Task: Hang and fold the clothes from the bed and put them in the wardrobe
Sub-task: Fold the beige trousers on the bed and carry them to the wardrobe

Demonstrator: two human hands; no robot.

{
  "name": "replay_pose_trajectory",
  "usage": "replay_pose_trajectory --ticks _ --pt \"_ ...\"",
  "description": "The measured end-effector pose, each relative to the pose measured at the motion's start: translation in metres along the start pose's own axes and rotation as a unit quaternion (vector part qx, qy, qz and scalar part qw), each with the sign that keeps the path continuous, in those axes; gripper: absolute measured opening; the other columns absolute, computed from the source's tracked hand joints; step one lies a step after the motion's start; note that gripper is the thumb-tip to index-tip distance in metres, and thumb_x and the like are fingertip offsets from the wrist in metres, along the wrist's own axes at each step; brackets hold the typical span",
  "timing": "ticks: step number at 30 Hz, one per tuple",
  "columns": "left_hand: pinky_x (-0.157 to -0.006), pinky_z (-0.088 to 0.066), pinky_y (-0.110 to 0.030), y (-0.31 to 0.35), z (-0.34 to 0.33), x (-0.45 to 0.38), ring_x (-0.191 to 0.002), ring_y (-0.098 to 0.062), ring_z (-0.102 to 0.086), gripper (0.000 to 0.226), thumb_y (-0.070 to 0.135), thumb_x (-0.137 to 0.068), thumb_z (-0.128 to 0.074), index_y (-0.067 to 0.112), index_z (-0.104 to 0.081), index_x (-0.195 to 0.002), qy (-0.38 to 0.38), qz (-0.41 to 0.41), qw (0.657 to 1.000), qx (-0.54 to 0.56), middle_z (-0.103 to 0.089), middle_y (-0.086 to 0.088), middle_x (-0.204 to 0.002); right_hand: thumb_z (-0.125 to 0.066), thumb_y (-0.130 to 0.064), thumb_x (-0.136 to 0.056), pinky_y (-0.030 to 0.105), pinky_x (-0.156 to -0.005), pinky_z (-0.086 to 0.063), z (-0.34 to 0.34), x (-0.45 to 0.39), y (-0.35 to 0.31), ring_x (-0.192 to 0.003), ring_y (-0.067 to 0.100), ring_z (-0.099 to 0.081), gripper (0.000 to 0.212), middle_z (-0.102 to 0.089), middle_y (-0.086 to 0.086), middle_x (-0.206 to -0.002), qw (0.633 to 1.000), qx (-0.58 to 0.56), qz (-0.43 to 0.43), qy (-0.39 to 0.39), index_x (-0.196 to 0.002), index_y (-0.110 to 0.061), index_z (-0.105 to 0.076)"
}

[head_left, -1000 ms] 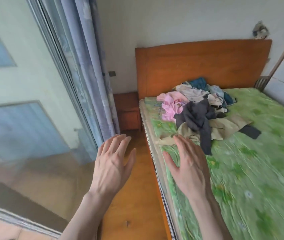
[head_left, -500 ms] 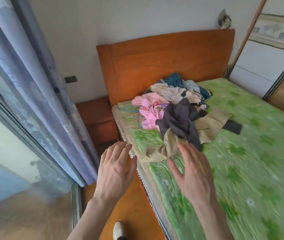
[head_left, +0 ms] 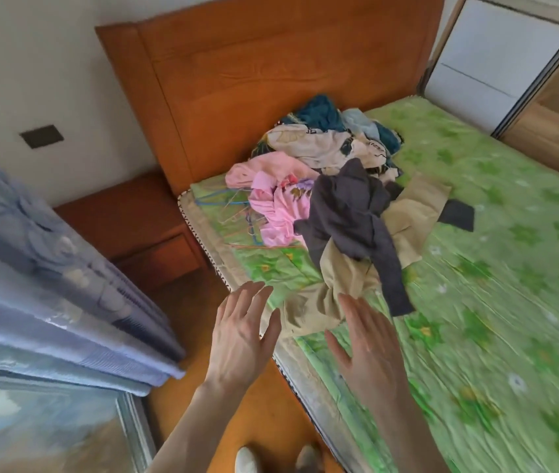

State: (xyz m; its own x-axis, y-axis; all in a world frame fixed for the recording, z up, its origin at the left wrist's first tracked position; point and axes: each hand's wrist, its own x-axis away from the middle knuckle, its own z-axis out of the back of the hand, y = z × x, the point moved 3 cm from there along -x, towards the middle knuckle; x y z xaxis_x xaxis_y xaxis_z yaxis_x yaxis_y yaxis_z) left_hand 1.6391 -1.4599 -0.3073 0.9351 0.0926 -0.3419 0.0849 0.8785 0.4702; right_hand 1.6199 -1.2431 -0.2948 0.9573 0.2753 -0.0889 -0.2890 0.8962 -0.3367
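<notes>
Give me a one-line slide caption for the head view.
Both open hands, left hand and right hand, reach toward the beige garment at the near edge of the clothes pile on the green bed.

Bare forearms with no sleeves, each grip ringless, and pale shoes [head_left: 247, 459] on both feet.
</notes>
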Motion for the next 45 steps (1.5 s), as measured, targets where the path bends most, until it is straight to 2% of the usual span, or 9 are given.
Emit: replay_pose_trajectory --ticks 6,14,19,23,28,31,34,41,45 --pt "-0.099 -0.052 -0.046 -0.051 -0.094 -0.019 -0.126 -0.030 -0.061 0.038 0.031 -0.102 -0.054 0.012 -0.067 -0.133 -0.064 0.057 0.996 0.027 -0.067 -0.004 -0.135 -0.056 -0.048 -0.103 0.044 -0.123 -0.033 -0.086 -0.030 0.044 -0.153 0.020 -0.035 0.070 -0.042 0.000 -0.163 0.995 0.034 -0.002 -0.092 -0.162 -0.017 -0.033" --pt "-0.098 -0.052 -0.050 -0.102 -0.204 -0.020 -0.124 -0.033 -0.061 0.036 0.019 -0.097 -0.069 0.011 -0.067 -0.132 -0.166 0.127 0.978 0.024 -0.067 -0.006 -0.134 -0.067 -0.042 -0.096 0.046 -0.127 -0.024 -0.189 -0.081 0.094 -0.153 0.020 -0.032 0.074 -0.042 -0.002 -0.160 0.981 0.063 0.041 -0.178 -0.159 -0.022 -0.034" --pt "-0.111 -0.046 -0.048 -0.113 -0.258 -0.006 -0.138 -0.025 -0.052 0.047 0.025 -0.099 -0.066 0.017 -0.058 -0.145 -0.223 0.150 0.962 0.039 -0.062 -0.002 -0.144 -0.077 -0.035 -0.089 0.050 -0.129 -0.020 -0.253 -0.104 0.114 -0.154 0.023 -0.032 0.075 -0.045 -0.002 -0.159 0.972 0.087 0.078 -0.203 -0.155 -0.023 -0.044" --pt "-0.117 -0.037 -0.041 -0.124 -0.294 -0.001 -0.142 -0.022 -0.048 0.052 0.028 -0.100 -0.066 0.017 -0.054 -0.149 -0.254 0.171 0.951 0.040 -0.059 0.000 -0.148 -0.080 -0.037 -0.087 0.055 -0.128 -0.002 -0.303 -0.112 0.120 -0.158 0.025 -0.024 0.085 -0.036 0.000 -0.166 0.950 0.129 0.107 -0.262 -0.159 -0.024 -0.037" --pt "-0.118 -0.035 -0.038 -0.134 -0.329 0.001 -0.139 -0.020 -0.047 0.044 0.028 -0.093 -0.072 0.022 -0.059 -0.134 -0.287 0.135 0.948 0.032 -0.058 0.005 -0.141 -0.072 -0.019 -0.090 0.056 -0.129 -0.003 -0.331 -0.124 0.134 -0.144 0.026 -0.045 0.071 -0.053 -0.004 -0.152 0.946 0.154 0.111 -0.263 -0.156 -0.024 -0.045" --pt "-0.120 -0.030 -0.036 -0.140 -0.340 0.000 -0.140 -0.018 -0.042 0.049 0.039 -0.091 -0.073 0.025 -0.052 -0.134 -0.319 0.120 0.940 0.026 -0.054 0.007 -0.138 -0.077 -0.019 -0.088 0.044 -0.119 -0.020 -0.328 -0.136 0.138 -0.109 0.023 -0.063 0.037 -0.070 -0.008 -0.114 0.958 0.147 0.113 -0.219 -0.123 -0.026 -0.070" --pt "-0.125 -0.024 -0.039 -0.139 -0.340 -0.004 -0.147 -0.021 -0.036 0.072 0.045 -0.092 -0.074 0.022 -0.042 -0.151 -0.337 0.117 0.934 0.017 -0.050 0.003 -0.148 -0.080 -0.014 -0.086 0.041 -0.107 -0.041 -0.308 -0.147 0.140 -0.087 0.022 -0.065 0.016 -0.072 -0.007 -0.086 0.981 0.063 0.073 -0.170 -0.098 -0.022 -0.073" --pt "-0.105 -0.048 -0.044 -0.092 -0.281 -0.078 -0.122 -0.027 -0.058 0.056 0.027 -0.084 -0.087 0.012 -0.065 -0.134 -0.242 0.081 0.959 0.123 -0.064 -0.003 -0.130 -0.063 -0.016 -0.103 0.041 -0.073 -0.053 -0.188 -0.167 0.138 -0.082 0.019 -0.063 0.014 -0.070 0.000 -0.092 0.986 -0.126 -0.057 -0.097 -0.112 -0.009 -0.071" --pt "-0.088 -0.059 -0.043 -0.051 -0.238 -0.140 -0.109 -0.031 -0.069 0.042 -0.005 -0.084 -0.078 0.004 -0.073 -0.124 -0.248 0.060 0.937 0.239 -0.071 -0.011 -0.123 -0.061 -0.019 -0.104 0.035 -0.077 -0.054 -0.107 -0.176 0.135 -0.094 0.022 -0.066 0.019 -0.072 0.001 -0.103 0.985 -0.143 -0.087 -0.045 -0.118 -0.009 -0.069"
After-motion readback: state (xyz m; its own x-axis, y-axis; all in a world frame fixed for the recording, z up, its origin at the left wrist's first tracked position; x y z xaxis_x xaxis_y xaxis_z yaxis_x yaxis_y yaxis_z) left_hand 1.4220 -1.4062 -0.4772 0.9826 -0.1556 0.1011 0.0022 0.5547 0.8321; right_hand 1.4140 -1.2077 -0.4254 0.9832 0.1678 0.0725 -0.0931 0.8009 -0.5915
